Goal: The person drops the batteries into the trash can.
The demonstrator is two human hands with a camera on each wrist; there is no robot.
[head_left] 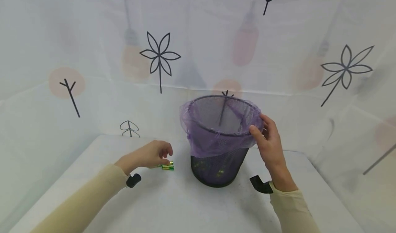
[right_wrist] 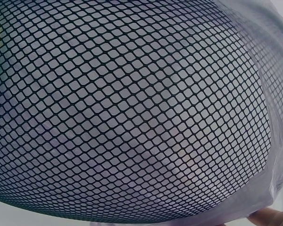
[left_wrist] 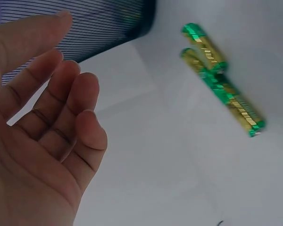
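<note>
A black mesh wastebasket (head_left: 216, 174) stands on the table, lined with a purple plastic bag (head_left: 205, 143) folded over its rim. My right hand (head_left: 269, 143) grips the bag-covered rim on the right, thumb on the near side. In the right wrist view the mesh wall (right_wrist: 146, 113) fills most of the picture, and only a bit of a finger shows low down. Left of the basket, my left hand (head_left: 151, 154) hovers with loosely curled fingers and holds nothing. Close by it lie three green-and-gold batteries (left_wrist: 207, 52), partly hidden by the hand in the head view.
Green-and-gold shapes (head_left: 220, 173) show through the mesh at the basket's bottom. A white table (head_left: 173, 209) carries everything. Behind it hangs a white cloth (head_left: 102, 30) printed with plants. A black wrist mount (head_left: 133, 180) sits on the left sleeve, another (head_left: 261, 185) on the right.
</note>
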